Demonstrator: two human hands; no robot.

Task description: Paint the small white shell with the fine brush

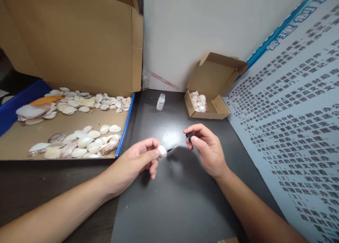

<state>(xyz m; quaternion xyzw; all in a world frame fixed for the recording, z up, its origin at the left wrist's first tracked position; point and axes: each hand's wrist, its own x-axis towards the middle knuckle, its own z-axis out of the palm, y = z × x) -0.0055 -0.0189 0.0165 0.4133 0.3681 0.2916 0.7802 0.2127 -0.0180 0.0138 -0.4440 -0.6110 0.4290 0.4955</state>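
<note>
Between thumb and fingers, my left hand pinches a small white seashell above the dark mat. My right hand grips the black cap of a small brush whose thin stem points left. The dark bristle tip sits right beside the shell's edge; whether it touches I cannot tell. Beyond both hands, a small clear glass bottle with a printed label stands upright with its top uncapped.
To the left, a large open cardboard box with blue sides holds many shells in groups. At the back right stands a small open cardboard box with shells in it. A printed poster borders the right side, and a white wall rises behind.
</note>
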